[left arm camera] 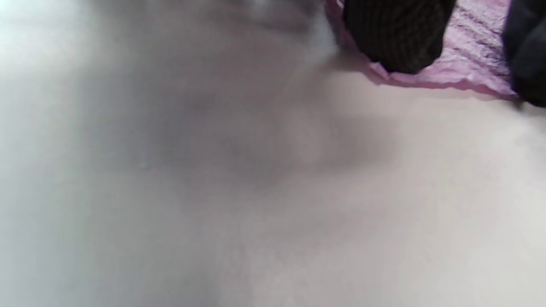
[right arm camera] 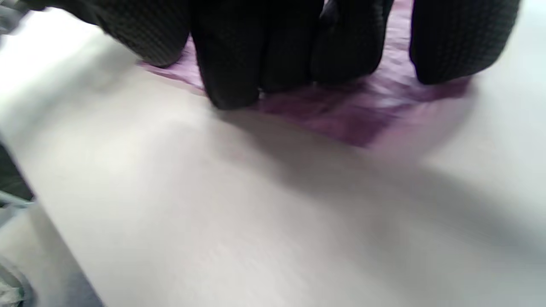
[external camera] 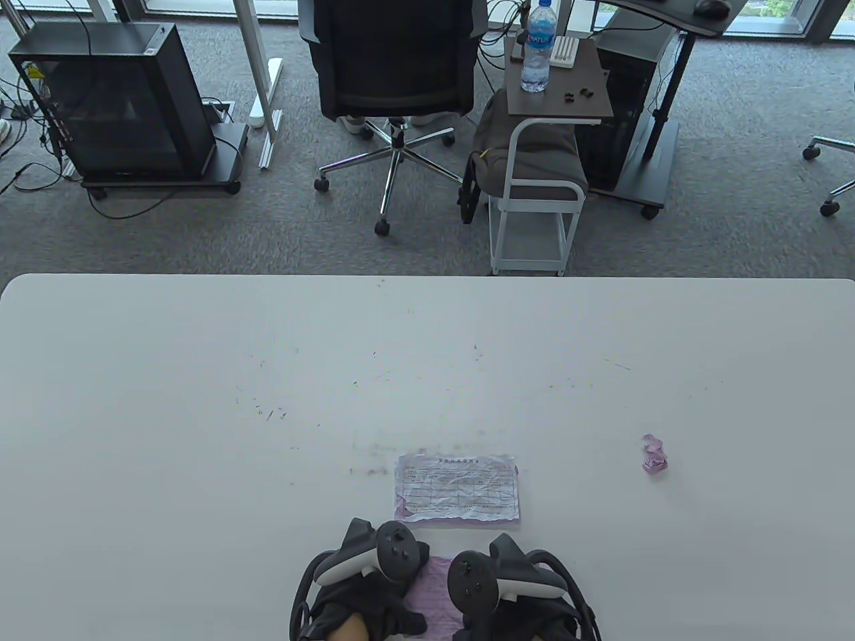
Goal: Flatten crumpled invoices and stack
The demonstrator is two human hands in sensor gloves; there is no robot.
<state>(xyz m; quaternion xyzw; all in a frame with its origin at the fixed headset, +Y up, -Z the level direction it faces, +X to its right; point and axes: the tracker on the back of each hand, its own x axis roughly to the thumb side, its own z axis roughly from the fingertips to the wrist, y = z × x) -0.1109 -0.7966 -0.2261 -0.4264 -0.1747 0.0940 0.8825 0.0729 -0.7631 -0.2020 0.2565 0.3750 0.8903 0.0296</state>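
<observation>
1. Table view: one flattened white-and-purple printed invoice (external camera: 458, 488) lies on the white table (external camera: 200, 400); a crumpled purple paper ball (external camera: 654, 455) waits, well apart.
2. Left wrist view: left hand (left arm camera: 399, 32) fingers press a wrinkled purple invoice sheet (left arm camera: 469, 59).
3. Right wrist view: right hand (right arm camera: 298, 38) fingers, spread, press it flat; stacking judged outstanding.

Table (external camera: 200, 400), near edge, centre: one invoice (external camera: 437, 594) under both my hands, left hand (external camera: 364, 587) on its left part, right hand (external camera: 514, 587) on its right. Just beyond: flattened invoice (external camera: 457, 489). Far right of that: crumpled invoice (external camera: 654, 455), well apart.
</observation>
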